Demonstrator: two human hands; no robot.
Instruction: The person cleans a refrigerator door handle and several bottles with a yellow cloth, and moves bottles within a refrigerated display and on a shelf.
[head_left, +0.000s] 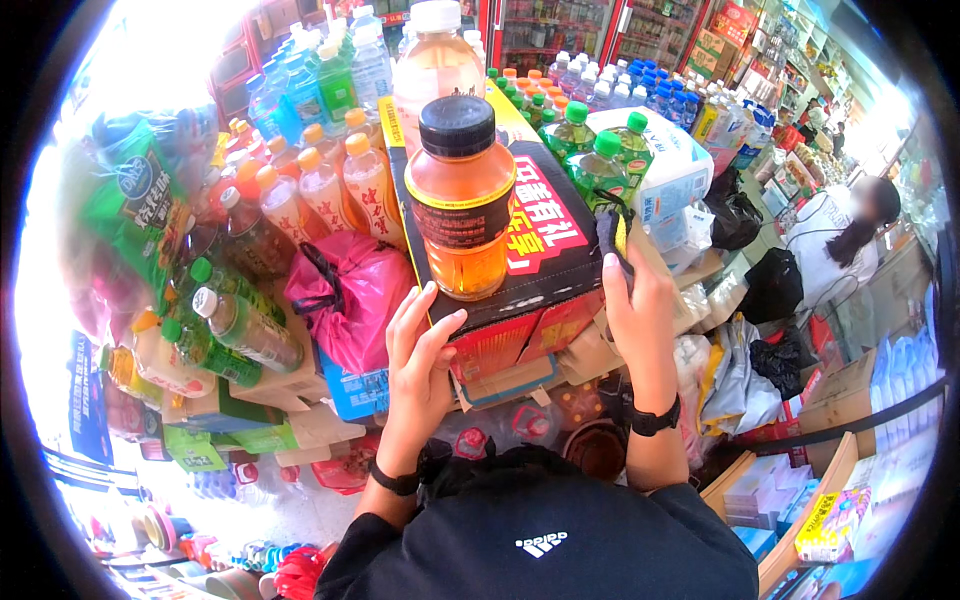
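Note:
A dark carton with red and yellow panels (457, 318) lies in front of me, bearing printed writing. On its near part stands an amber drink bottle (463, 217) with a black cap. My left hand (417, 360) is at the carton's near left corner, fingers spread, fingertips by the edge and nothing seen in it. Against the carton's right side, my right hand (639, 304) holds a dark grey and yellow cloth (616, 231), partly hidden behind the fingers. A large pale pink drink bottle (439, 67) rises behind the amber one.
Left of the carton sit a tied pink plastic bag (352, 300), orange-capped bottles (319, 191) and green-capped bottles (217, 360). Green soda bottles (598, 171) and a white wrapped pack (671, 176) crowd the right. Beyond them is a person in white (836, 232). Fridges (559, 37) line the back.

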